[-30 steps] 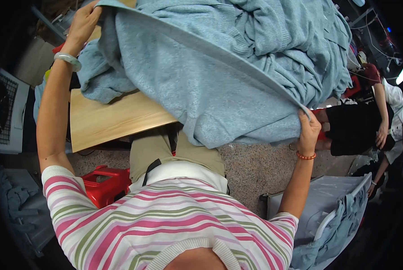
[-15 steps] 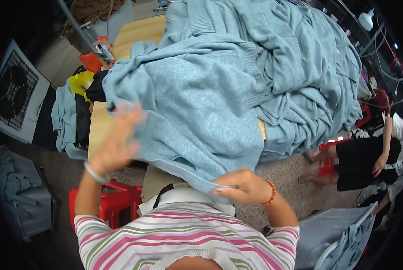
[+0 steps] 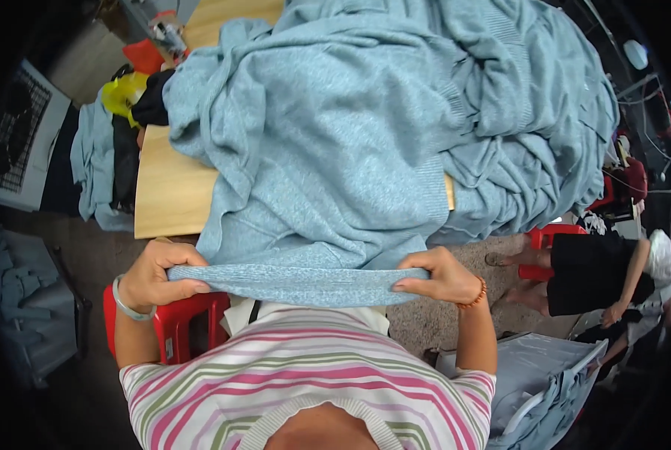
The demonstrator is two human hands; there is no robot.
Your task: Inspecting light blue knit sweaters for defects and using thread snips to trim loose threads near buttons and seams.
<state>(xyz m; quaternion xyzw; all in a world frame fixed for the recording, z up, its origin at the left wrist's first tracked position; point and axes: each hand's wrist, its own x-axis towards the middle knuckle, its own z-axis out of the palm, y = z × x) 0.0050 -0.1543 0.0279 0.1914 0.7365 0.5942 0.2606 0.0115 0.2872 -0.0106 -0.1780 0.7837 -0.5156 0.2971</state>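
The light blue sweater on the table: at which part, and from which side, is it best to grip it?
Probably the ribbed hem at the near table edge, from the person's side: it is a firm straight band stretched flat, and the left hand and right hand pinch its two ends. The sweater beyond lies loose.

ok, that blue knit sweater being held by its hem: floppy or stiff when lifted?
Probably floppy: the sweater drapes in soft folds over the table. Its hem stays taut only between the left hand and right hand. Likely stretchy, not slippery.
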